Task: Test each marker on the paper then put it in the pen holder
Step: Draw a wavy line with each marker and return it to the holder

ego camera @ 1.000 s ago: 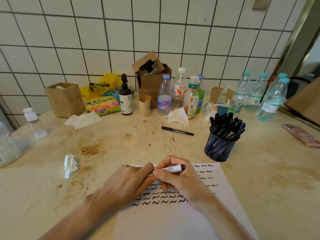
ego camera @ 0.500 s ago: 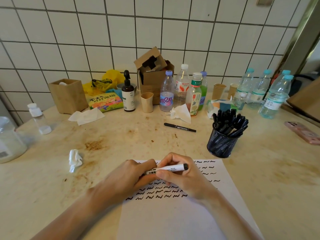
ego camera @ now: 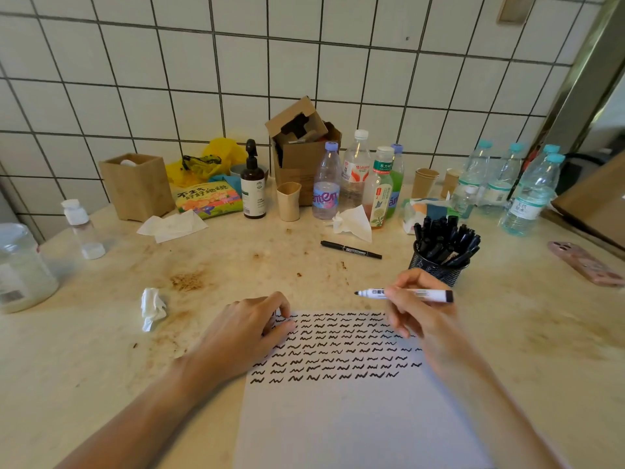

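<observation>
Separated since the earlier frames, the two hands no longer meet over the marker: the cap is off, the black tip is bare, and the left hand has pulled away to the sheet's far-left corner.

The right hand [ego camera: 414, 308] pinches the white-barrelled marker [ego camera: 407, 294] between thumb and fingertips, with the remaining fingers curled beneath. The marker lies nearly level above the far edge of the paper [ego camera: 351, 418], tip pointing left and black end cap pointing right. The tip is clear of the paper.

The left hand [ego camera: 248, 328] rests on the far-left corner of the paper, fingers curled under. Whether the removed cap is inside this hand cannot be told; a dark spot shows at the fingertips.

The paper lies at the near edge of the tabletop [ego camera: 101, 333], centred in front of the person. Rows of black squiggles cover its far half; its near half is blank.

The mesh pen holder [ego camera: 439, 269] stands just beyond the right hand, toward the right side of the tabletop, packed with black-capped markers. One black pen [ego camera: 350, 249] lies loose at mid-tabletop, left of the holder. A crumpled tissue [ego camera: 153, 308] lies left of the left hand.
</observation>
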